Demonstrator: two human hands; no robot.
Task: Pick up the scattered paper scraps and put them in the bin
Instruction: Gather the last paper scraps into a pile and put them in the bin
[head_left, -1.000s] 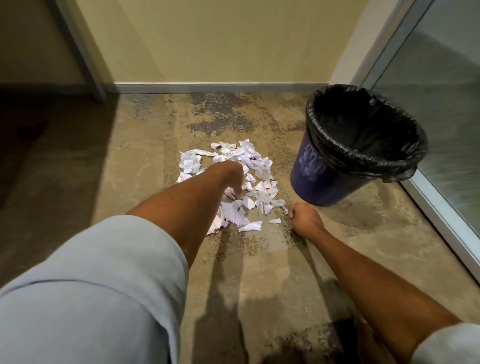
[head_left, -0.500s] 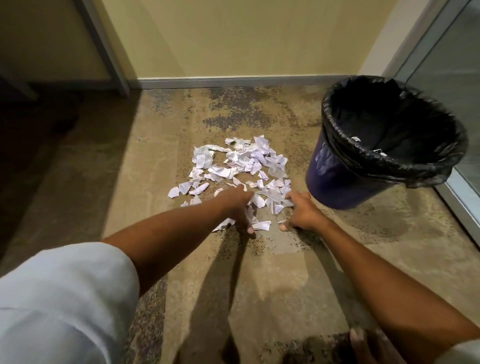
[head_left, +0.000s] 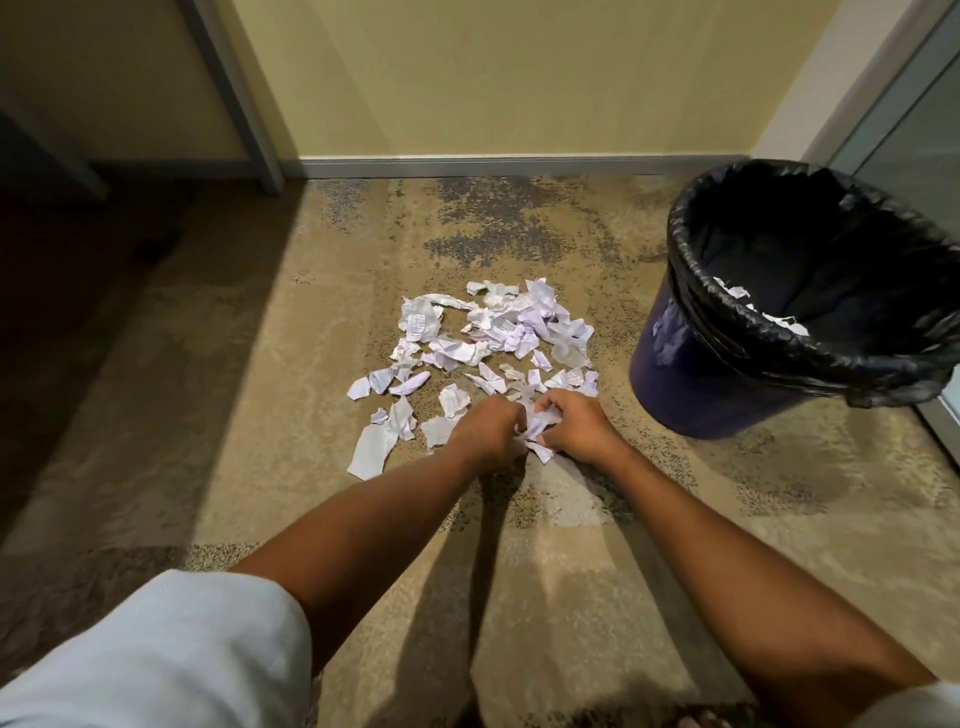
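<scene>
on the carpet (head_left: 249, 415), left hand (head_left: 485, 427) and right hand (head_left: 574, 423) together, knuckles up, both grips curled round paper scraps (head_left: 539, 422)

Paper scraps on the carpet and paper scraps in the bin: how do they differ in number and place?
The scraps on the carpet are many and spread wide; the scraps in the bin are few. The carpet ones lie in open view; the bin ones sit against the black liner, partly hidden. The left hand and right hand grip carpet scraps; neither touches those in the bin. Both are torn white paper.
</scene>
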